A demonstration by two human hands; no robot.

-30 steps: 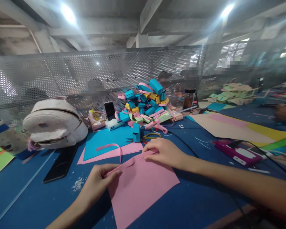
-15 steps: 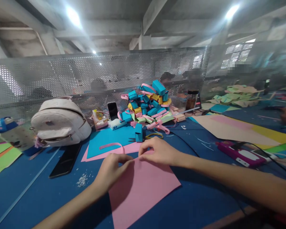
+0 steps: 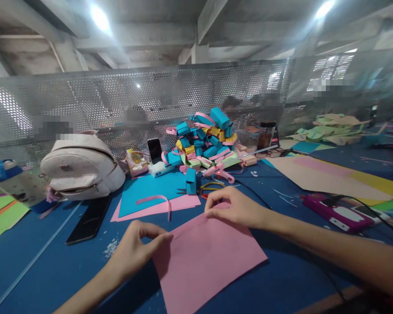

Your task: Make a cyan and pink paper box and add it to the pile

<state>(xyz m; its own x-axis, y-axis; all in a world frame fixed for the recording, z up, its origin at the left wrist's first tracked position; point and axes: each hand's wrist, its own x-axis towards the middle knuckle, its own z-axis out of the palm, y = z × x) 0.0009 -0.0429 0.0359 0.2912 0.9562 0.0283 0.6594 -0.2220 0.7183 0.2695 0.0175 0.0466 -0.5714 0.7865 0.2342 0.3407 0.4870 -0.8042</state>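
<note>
A sheet of pink paper (image 3: 212, 266) lies in front of me, its far edge pinched by both hands. My left hand (image 3: 134, 246) is closed on the far left corner, thumb against fingers. Farther right along the same edge, my right hand (image 3: 234, 207) pinches the paper between thumb and fingertips. Just beyond the hands are a curved pink paper strip (image 3: 153, 197), a small blue paper box (image 3: 191, 182) and yellow-handled scissors (image 3: 212, 186), partly hidden. A pink glue gun (image 3: 219, 173) rests behind them.
Behind stands a heap of coloured paper boxes (image 3: 203, 139). To the left are a white backpack (image 3: 81, 168), a black phone (image 3: 89, 221) and a bottle (image 3: 21, 185). On the right lie a purple device (image 3: 337, 212) with a cable and large paper sheets (image 3: 327, 174).
My hands have moved apart along the paper's far edge, the left toward the left and nearer, the right slightly rightward. The pink sheet has shifted a little to the right.
</note>
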